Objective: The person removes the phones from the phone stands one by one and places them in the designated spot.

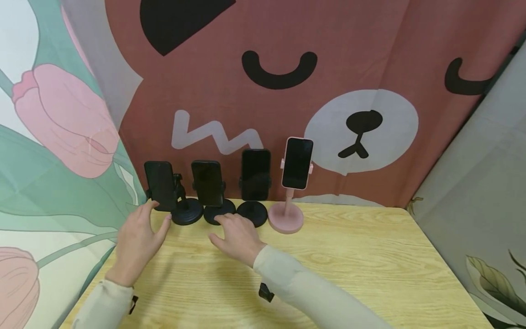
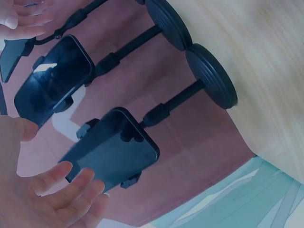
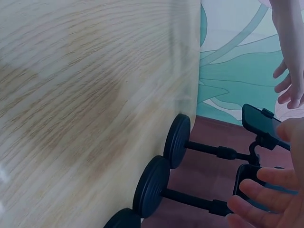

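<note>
At the left end of a row of phone stands, a black phone [image 1: 159,185] leans in a black stand [image 1: 187,211]. My left hand [image 1: 137,235] is in front of it with fingers loosely spread, the fingertips overlapping the phone's edge in the left wrist view. Beside it, another black phone [image 1: 207,183] sits in a second black stand. My right hand [image 1: 238,235] hovers in front of that stand's base, palm down and fingers relaxed, holding nothing. In the right wrist view its fingers [image 3: 261,194] overlap a phone.
A third black phone [image 1: 255,173] in a black stand follows to the right, then a phone [image 1: 297,163] with a pink rim on a pink stand [image 1: 286,218]. All stand at the back edge of the wooden table [image 1: 361,265], before a bear-print curtain [image 1: 349,45]. A tulip-print curtain [image 1: 61,123] hangs left.
</note>
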A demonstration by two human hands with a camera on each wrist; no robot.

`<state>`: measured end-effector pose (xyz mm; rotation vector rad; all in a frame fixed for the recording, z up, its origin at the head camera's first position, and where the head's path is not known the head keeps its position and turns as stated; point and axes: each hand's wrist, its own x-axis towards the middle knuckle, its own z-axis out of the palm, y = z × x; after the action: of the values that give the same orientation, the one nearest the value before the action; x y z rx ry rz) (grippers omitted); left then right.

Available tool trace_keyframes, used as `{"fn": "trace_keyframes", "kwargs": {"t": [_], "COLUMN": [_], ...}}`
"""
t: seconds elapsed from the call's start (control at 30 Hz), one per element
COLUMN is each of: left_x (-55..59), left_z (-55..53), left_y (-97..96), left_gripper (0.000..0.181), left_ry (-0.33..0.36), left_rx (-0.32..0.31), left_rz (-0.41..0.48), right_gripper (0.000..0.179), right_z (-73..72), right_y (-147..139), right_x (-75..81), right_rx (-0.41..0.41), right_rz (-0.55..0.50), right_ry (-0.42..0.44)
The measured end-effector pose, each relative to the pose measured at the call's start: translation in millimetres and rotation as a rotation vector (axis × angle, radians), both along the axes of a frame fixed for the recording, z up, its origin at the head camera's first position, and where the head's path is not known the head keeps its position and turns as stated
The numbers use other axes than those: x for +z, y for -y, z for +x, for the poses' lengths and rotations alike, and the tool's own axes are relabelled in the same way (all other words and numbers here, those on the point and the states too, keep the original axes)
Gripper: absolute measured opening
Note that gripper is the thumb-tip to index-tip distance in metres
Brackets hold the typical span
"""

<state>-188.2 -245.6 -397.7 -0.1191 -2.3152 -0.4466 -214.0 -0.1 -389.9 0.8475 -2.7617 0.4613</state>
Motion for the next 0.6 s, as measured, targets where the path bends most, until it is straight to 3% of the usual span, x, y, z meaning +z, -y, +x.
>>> {"fn": "trace_keyframes", "kwargs": {"t": [0.23,0.6], "left_x": [4.6,5.4], "left_z": [-4.8,-20.2], "left_y": [11.1,28.7], "left_gripper": [0.045,0.044], "left_ry": [0.078,0.126], "left_rx": [0.049,0.084], "left_rz": [0.026,0.077], "right_gripper": [0.045,0.046], "right_z": [-7.2,-16.6], "right_y": [14,23], "right_x": [3.9,-0.6], "right_rx": [-0.026,-0.040], "right_rz": [-0.048,-0.111], "right_ry": [0.063,0.133]}}
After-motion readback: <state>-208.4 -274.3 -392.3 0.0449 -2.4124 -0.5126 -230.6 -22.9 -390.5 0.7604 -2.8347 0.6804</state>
